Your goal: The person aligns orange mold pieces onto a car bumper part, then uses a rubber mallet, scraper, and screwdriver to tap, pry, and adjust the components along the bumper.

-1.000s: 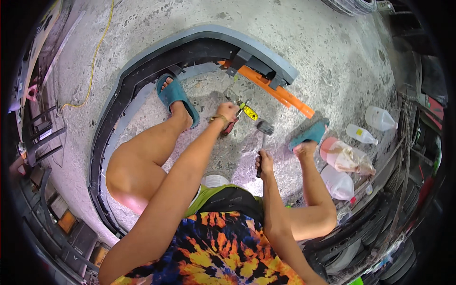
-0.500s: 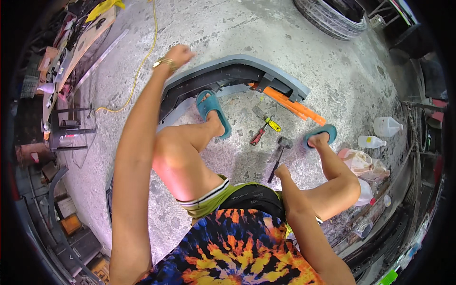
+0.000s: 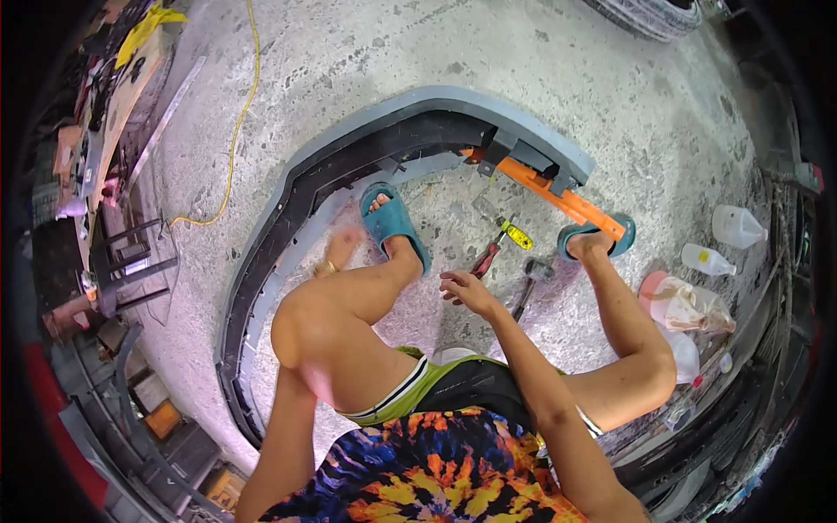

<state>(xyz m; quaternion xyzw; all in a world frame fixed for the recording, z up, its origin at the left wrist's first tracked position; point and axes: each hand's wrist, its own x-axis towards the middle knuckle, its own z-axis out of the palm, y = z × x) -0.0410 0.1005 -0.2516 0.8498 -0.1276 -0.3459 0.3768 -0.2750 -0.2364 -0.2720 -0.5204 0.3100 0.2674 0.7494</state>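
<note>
Bare concrete floor (image 3: 453,235) lies open between the sandalled feet. Obstacles: red-handled pliers (image 3: 486,259) and grey hammer (image 3: 529,283) at 1 o'clock of the right hand (image 3: 466,292); curved grey bumper (image 3: 418,131) rims 12 o'clock.

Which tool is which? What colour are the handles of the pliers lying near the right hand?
Red, on the pliers just beyond the right hand; the head view shows it best.

left hand (image 3: 338,253) blurred, partly behind the raised knee; cannot tell if it touches the grey bumper (image 3: 349,139). hammer (image 3: 530,283) handle partly hidden under the right hand (image 3: 466,292). tyre (image 3: 654,16) cut off by top edge. clutter along the floor's left edge too small to tell.
</note>
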